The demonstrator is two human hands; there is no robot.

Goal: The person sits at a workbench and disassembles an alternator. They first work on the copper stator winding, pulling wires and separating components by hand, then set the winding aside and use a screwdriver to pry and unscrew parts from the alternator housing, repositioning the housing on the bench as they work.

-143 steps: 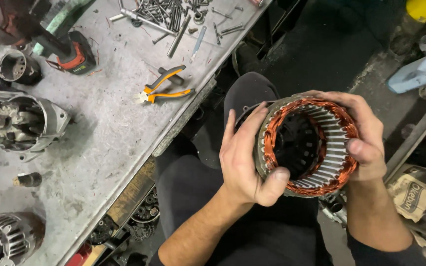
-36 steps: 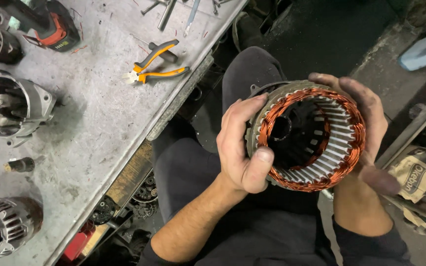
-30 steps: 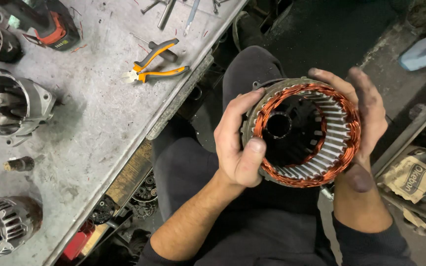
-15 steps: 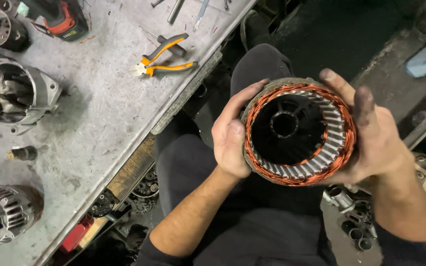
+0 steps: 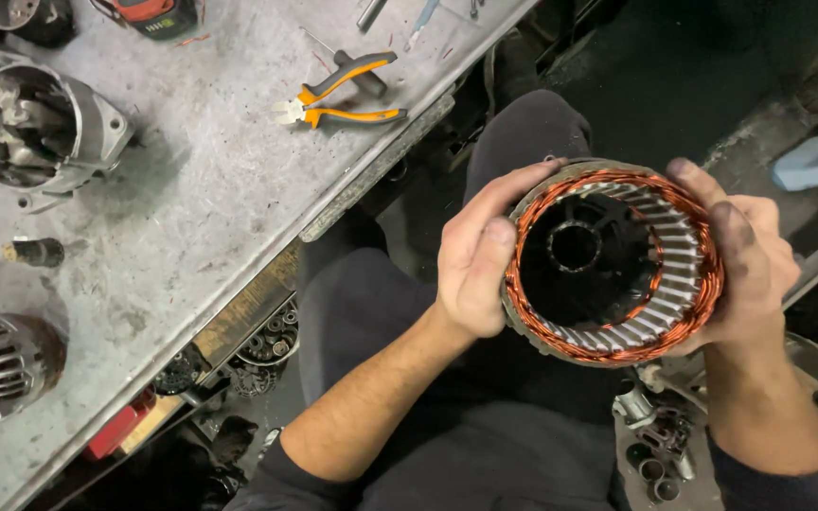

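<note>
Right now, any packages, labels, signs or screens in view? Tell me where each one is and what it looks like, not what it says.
Label: on the red and black power tool at the top edge of the workbench; small pale green rectangle with dark print.
No packages, signs or screens in view.
The hands hold only the copper-wound stator, which shows no label.

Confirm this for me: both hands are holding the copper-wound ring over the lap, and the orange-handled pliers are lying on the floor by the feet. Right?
Not quite. The orange-handled pliers lie on the grey workbench, near its edge, not on the floor. The rest holds: the head view shows the left hand and the right hand holding the copper-wound ring from either side over the lap.
</note>
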